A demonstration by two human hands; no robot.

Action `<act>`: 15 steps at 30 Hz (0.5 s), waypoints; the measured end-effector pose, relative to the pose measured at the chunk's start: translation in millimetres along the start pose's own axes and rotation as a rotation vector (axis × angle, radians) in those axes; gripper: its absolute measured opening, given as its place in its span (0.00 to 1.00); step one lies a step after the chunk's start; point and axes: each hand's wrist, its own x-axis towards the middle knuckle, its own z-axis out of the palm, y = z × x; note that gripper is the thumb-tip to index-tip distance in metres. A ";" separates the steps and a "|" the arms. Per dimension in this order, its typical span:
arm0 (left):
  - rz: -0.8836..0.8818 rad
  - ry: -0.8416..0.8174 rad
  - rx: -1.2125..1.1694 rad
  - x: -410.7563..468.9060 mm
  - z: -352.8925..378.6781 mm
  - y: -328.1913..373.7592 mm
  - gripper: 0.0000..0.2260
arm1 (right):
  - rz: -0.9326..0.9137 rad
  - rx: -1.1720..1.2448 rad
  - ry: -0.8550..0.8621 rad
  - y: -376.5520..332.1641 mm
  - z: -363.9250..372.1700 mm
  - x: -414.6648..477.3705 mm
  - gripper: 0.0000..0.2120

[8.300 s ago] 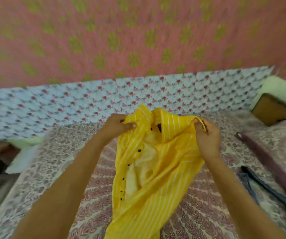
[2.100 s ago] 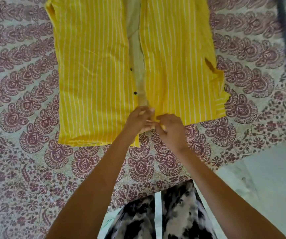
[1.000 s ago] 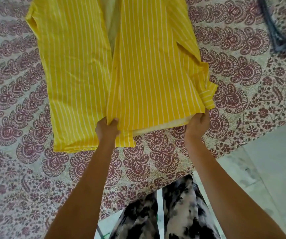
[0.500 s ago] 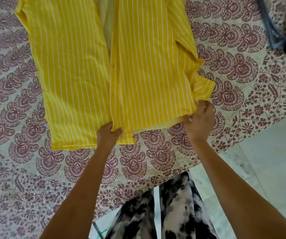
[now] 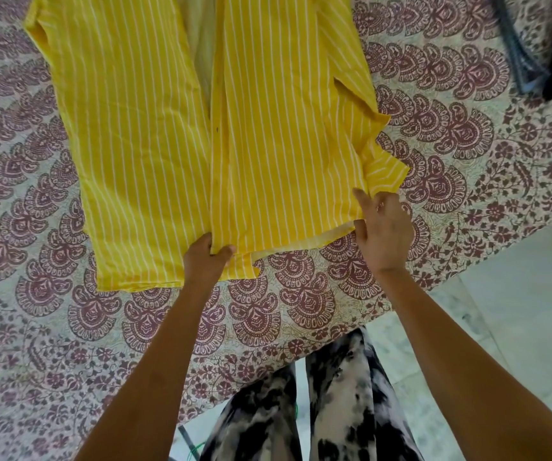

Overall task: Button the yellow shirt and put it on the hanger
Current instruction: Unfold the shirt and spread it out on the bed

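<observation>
The right hand [image 5: 384, 227] has let go of the shirt [image 5: 154, 128]. Half a second ago it pinched the hem [image 5: 301, 242] at the shirt's right corner. Now its fingers are spread and loose, with the index tip just touching the cloth beside the cuff [image 5: 386, 173]. The left hand [image 5: 206, 257] has not shifted: it grips the hem at the shirt's middle, thumb on top, where one front panel overlaps the other.

The shirt lies flat and face up on the sheet [image 5: 301, 311], hem toward the person. Its fronts meet near the hem and gape higher up, showing pale inner cloth. So the smoothing pull looks finished, and no fastened button can be made out. Buttoning probably comes next, starting at the bottom, with the freed right hand moving to the middle of the shirt beside the left. No hanger is in view.
</observation>
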 end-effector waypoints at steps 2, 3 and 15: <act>0.024 0.024 0.019 -0.7 0.2 1.4 0.14 | -0.030 -0.030 -0.019 3.1 1.8 -1.4 0.13; 0.008 0.033 0.014 -2.0 -0.1 2.8 0.18 | 0.012 -0.029 -0.021 4.2 3.8 -2.3 0.11; -0.096 -0.194 0.560 -10.8 10.9 15.0 0.14 | 0.550 -0.022 -0.178 -6.4 13.4 -16.4 0.12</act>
